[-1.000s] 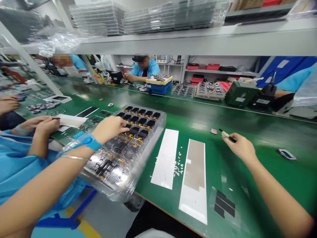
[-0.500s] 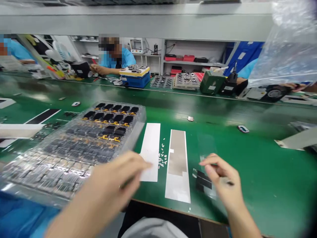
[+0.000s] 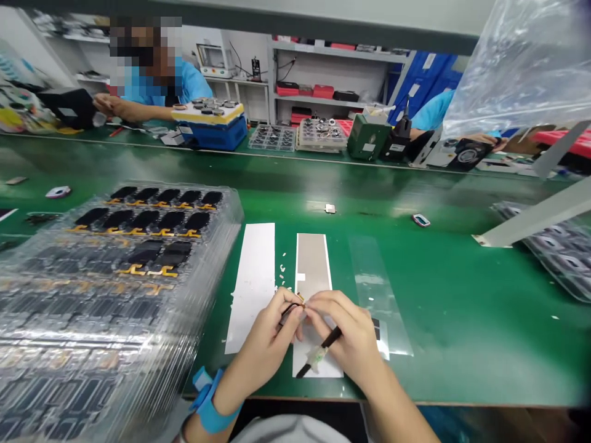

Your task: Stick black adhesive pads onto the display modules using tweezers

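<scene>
My left hand pinches a small black part with a gold flex tail over the near edge of the green bench. My right hand meets it fingertip to fingertip and also grips a thin black stick tool with a pale wrap, pointing down toward me. Both hands hover above a grey backing sheet. A white backing sheet lies just to the left. A blue strap circles my left wrist.
A stack of clear trays holding black parts with gold tails fills the left. A clear film strip lies right of the sheets. Small parts sit on the green belt. Another tray is at right. A person works across the belt.
My hands have come together over the grey sheet; the left left the tray holding a small part, the right came back from the far right with the stick. The view dropped and shifted right.
</scene>
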The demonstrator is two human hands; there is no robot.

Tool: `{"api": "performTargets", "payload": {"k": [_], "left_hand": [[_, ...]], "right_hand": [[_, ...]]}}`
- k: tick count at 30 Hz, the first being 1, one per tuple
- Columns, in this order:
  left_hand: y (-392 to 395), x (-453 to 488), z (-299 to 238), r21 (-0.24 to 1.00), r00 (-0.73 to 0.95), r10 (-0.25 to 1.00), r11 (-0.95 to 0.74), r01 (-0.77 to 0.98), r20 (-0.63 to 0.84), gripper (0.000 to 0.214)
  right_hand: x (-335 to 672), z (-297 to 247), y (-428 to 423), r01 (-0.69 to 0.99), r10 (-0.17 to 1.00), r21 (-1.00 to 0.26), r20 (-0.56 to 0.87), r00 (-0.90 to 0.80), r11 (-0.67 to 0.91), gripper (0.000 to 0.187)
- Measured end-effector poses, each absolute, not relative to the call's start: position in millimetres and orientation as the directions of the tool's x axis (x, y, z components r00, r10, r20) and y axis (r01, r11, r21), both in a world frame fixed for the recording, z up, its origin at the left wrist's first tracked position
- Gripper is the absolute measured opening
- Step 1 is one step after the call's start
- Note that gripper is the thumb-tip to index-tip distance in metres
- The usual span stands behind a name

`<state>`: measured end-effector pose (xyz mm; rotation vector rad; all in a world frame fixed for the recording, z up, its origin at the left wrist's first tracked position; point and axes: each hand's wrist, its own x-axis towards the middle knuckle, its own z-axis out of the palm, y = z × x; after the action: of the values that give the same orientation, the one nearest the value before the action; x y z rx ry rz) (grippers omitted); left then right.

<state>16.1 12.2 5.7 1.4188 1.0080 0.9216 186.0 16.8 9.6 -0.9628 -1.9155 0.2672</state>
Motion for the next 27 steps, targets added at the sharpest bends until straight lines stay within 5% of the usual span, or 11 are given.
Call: {"api": "performTargets", "payload": {"k": [10, 17, 23, 27], "left_hand": [[8, 10, 3, 0.995, 0.280, 0.960, -0.024, 0.097, -0.004, 0.013], [2, 11, 14, 0.988, 0.521, 0.853, -0.049, 0.148, -0.036, 0.012], [-2, 9, 16, 0.985, 0.594, 0.802, -0.050, 0.165, -0.059, 0.007], [-1, 8, 9, 0.999, 0.460, 0.888, -0.004, 0.054, -0.021, 0.010]], "right_hand": [[178, 8, 13, 0.650, 0.690, -0.355, 0.618, -0.376, 0.672, 0.017], [180, 35, 45, 0.495, 0.956, -0.821, 0.204, -0.211, 0.285, 0.012], [170, 14, 67, 0.413, 0.964, -0.898, 0.044, -0.261, 0.152, 0.022], [174, 15, 60, 0.278, 0.962, -0.960, -0.034, -0.272, 0.045, 0.006]]}}
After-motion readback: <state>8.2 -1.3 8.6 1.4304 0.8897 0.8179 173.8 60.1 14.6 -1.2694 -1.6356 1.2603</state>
